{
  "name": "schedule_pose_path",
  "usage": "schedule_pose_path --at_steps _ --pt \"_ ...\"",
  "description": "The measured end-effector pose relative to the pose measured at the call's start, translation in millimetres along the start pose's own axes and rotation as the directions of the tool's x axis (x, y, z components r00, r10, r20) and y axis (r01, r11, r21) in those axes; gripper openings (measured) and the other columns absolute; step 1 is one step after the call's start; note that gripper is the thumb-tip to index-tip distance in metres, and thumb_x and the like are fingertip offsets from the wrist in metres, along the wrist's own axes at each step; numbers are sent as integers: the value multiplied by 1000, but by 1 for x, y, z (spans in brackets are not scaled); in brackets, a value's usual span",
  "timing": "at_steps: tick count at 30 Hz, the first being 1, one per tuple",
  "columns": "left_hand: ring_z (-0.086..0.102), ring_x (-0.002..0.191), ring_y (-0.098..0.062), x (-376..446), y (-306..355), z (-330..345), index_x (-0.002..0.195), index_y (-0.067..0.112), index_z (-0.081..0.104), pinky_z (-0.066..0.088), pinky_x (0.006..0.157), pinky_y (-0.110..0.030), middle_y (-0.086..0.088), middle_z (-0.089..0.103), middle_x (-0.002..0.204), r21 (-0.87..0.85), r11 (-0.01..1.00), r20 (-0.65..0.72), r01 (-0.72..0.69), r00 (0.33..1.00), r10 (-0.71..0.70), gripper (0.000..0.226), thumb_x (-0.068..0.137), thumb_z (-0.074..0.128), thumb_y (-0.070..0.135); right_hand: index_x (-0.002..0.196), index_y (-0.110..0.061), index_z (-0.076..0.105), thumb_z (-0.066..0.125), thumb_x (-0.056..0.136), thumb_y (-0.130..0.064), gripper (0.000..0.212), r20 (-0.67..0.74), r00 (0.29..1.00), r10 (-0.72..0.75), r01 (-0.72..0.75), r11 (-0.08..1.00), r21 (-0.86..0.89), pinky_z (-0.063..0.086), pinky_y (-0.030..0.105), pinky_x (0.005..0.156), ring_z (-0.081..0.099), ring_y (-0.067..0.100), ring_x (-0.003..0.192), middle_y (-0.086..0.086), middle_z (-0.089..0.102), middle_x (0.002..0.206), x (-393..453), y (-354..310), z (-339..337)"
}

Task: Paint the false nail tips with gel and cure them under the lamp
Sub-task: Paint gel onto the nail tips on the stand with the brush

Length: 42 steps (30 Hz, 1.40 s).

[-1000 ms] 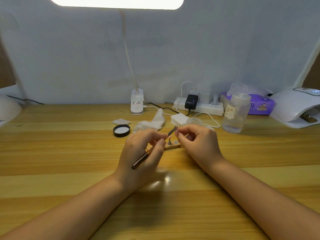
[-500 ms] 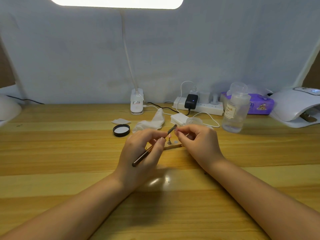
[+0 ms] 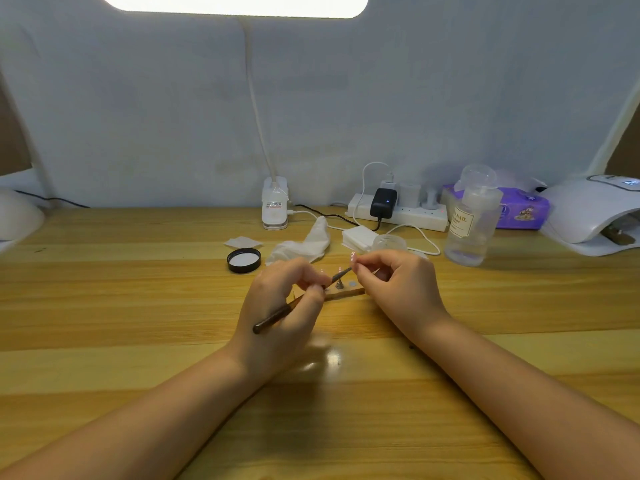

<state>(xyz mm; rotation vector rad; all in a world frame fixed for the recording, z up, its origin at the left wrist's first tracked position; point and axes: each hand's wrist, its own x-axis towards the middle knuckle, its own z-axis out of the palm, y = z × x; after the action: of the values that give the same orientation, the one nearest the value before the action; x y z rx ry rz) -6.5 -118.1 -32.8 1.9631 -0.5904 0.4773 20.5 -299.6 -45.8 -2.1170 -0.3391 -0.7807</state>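
The left hand (image 3: 277, 306) is gripping a gel brush (image 3: 298, 301); the right hand (image 3: 398, 285) is pinching a nail tip (image 3: 353, 257) above the wooden holder (image 3: 344, 293). Behind the holder are lying a black lid (image 3: 243, 260), tissue (image 3: 301, 245) and a clear bottle (image 3: 471, 223).

You have two hands (image 3: 284, 299), one brush (image 3: 277, 315), one black lid (image 3: 243, 260), one clear bottle (image 3: 469, 225), one power strip (image 3: 412, 214), two white lamps (image 3: 588, 213), one crumpled tissue (image 3: 304, 244).
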Motion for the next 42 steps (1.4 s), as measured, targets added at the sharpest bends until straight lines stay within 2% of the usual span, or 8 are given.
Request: schedule_pose_path --at_steps 2,5,9,15,26,31,37,42 --pt "60 77 -16 7 0 0 78 6 65 50 83 -38 -4 63 76 20 991 51 132 990 -133 14 85 63 18 90 -16 76 71 85 -18 8 -7 1000 3 -3 1000 4 41 8 56 55 0 62 -18 58 60 0 0 0" --pt "65 86 -17 -5 1 1 96 10 69 52 79 -41 -1 70 86 -48 998 -71 -47 997 44 30 87 52 33 88 -16 77 72 85 -18 6 -5 1000 11 -11 1000 18 41 8 56 55 0 60 -19 59 60 0 0 0" --pt "66 92 -19 -10 0 3 105 16 69 52 80 -49 2 70 93 -93 995 -61 -48 997 42 36 87 50 42 90 -16 77 71 85 -22 9 11 1000 22 -22 1000 20 43 16 55 55 12 60 -6 64 61 0 0 0" --pt "66 89 -18 -9 -1 0 97 17 70 51 80 -51 5 71 87 -96 994 -47 -46 998 41 33 86 49 40 97 -19 76 69 87 -22 12 33 998 59 -60 998 22 49 30 61 59 21 63 2 67 66 0 2 0" --pt "66 92 -16 -8 -1 2 104 14 71 51 83 -42 4 72 92 -70 996 -39 -45 998 42 27 89 57 32 92 -20 76 71 85 -19 9 30 999 29 -29 1000 -4 41 13 55 52 6 58 -9 64 63 -1 2 1" --pt "65 85 -15 -9 1 -1 90 12 70 51 78 -46 3 70 82 -77 995 -61 -61 997 56 36 83 47 38 92 -21 77 72 84 -19 10 22 999 34 -34 999 16 41 16 54 50 6 58 -8 63 63 -1 1 1" --pt "66 93 -18 -8 -1 3 107 16 70 53 81 -48 5 71 94 -89 995 -75 -55 996 48 24 91 58 30 86 -18 78 73 84 -19 5 -2 1000 13 -13 1000 20 39 11 56 51 4 59 -16 60 59 0 0 1" --pt "67 89 -17 -8 -2 2 99 14 72 53 79 -44 2 71 89 -95 993 -51 -67 997 62 29 86 55 34 91 -18 77 71 84 -15 10 15 1000 27 -27 1000 1 41 9 57 54 1 64 -15 61 63 0 1 0"
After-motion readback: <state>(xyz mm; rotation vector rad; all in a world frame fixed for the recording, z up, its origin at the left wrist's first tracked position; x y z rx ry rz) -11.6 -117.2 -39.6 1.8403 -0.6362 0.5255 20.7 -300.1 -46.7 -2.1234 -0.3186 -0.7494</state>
